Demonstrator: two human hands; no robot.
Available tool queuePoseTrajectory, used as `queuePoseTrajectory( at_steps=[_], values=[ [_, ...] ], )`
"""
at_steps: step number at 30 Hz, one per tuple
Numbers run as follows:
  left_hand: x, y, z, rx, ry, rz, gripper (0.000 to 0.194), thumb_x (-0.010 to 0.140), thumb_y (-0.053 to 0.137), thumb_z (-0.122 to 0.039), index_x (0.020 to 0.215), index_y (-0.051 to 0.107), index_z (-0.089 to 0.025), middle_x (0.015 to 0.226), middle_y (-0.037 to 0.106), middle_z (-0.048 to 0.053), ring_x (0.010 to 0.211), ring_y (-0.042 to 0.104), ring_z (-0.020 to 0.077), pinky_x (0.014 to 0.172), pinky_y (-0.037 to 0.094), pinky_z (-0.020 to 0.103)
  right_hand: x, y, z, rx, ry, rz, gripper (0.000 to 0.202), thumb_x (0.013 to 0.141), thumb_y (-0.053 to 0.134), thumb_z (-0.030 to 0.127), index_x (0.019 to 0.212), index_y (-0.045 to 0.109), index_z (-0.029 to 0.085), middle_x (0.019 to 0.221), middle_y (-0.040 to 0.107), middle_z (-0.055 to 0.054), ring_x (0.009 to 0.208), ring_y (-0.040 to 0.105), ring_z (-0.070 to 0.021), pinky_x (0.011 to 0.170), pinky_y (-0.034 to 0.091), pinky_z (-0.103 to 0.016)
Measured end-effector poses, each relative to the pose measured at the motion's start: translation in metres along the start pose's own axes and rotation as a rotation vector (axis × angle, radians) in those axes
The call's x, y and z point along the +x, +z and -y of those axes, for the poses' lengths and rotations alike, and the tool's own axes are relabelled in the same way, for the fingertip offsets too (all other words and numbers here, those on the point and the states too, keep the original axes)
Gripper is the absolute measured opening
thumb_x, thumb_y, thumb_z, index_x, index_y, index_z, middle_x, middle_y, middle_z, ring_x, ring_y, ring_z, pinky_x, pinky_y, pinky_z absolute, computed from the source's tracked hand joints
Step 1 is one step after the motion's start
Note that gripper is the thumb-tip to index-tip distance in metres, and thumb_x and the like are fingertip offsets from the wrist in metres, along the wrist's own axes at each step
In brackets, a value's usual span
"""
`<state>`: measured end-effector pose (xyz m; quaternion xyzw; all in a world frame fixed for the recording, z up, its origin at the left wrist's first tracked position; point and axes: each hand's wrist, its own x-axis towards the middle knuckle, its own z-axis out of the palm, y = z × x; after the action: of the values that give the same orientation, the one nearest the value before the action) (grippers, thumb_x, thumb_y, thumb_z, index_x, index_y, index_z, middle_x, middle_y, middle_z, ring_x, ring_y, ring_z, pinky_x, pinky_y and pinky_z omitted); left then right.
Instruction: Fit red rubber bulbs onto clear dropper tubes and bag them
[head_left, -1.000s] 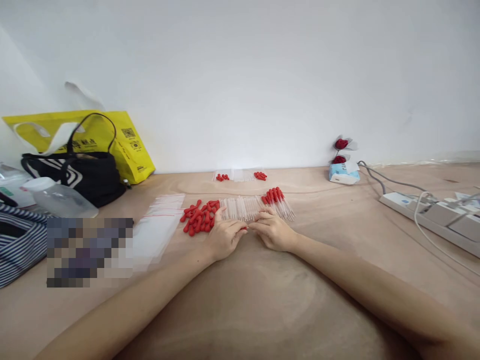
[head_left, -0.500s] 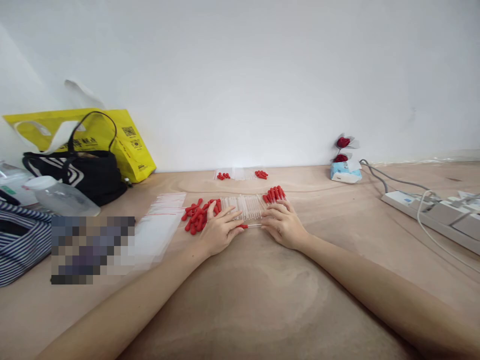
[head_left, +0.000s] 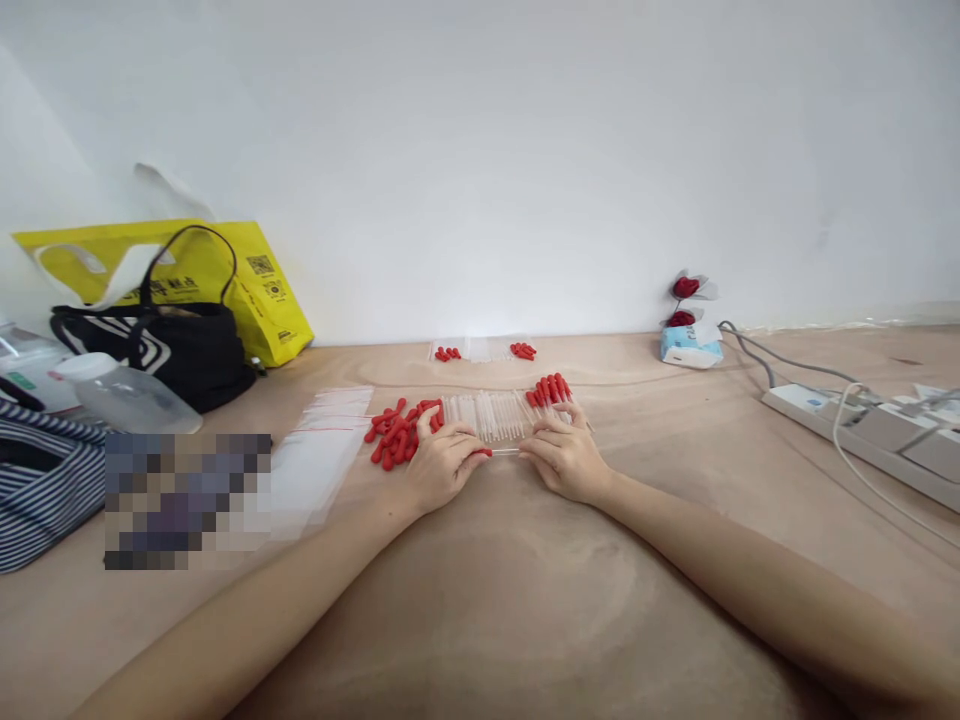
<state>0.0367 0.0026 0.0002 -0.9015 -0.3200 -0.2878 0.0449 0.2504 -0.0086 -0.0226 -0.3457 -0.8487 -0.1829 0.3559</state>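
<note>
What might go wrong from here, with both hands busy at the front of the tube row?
The left hand, on the red bulb, sits against the loose bulbs and might scatter some. The thin tube between the hands could bend or slip if pushed off line. The right hand is close to the red-capped tubes and may knock them askew.

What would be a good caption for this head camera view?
Left hand on a red bulb, right hand on its clear tube, before a row of tubes.
</note>
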Motion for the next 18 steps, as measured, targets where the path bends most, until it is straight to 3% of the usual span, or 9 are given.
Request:
queuePoseTrajectory(
  at_steps=[9,13,18],
  values=[
    [0.0011,-0.0051,-0.0045,-0.024,0.031,0.047,0.018,0.084,0.043,-0.022,0.075,0.059,-0.020,0.076,0.067,-0.002,0.084,0.058,0.0165,0.098,0.008,0.047,0.0003,-0.0001,-0.0026,0.020,-0.026,0.080,0.021,0.083,0.043,0.022,0.073,0.061,0.018,0.064,0.061,-0.001,0.076,0.051,-0.0124,0.092,0.017,-0.040],
    [0.0007,-0.0013,-0.0027,0.004,-0.042,0.060,0.020,0.085,0.041,-0.024,0.079,0.060,-0.023,0.080,0.068,-0.002,0.088,0.057,0.0176,0.099,0.006,0.047,0.0035,-0.0046,0.0008,-0.011,-0.004,0.148,0.020,0.082,0.045,0.026,0.072,0.062,0.019,0.064,0.060,-0.001,0.078,0.048,-0.0142,0.090,0.016,-0.039],
    [0.0001,0.0042,0.0042,0.082,-0.175,-0.040,0.021,0.083,0.045,-0.030,0.100,0.055,-0.022,0.098,0.065,0.003,0.099,0.052,0.0217,0.098,0.011,0.047,0.0046,-0.0053,0.0021,-0.087,0.128,0.153,0.022,0.080,0.047,0.028,0.068,0.063,0.019,0.066,0.061,-0.002,0.073,0.046,-0.0149,0.076,0.020,-0.035]
  ],
)
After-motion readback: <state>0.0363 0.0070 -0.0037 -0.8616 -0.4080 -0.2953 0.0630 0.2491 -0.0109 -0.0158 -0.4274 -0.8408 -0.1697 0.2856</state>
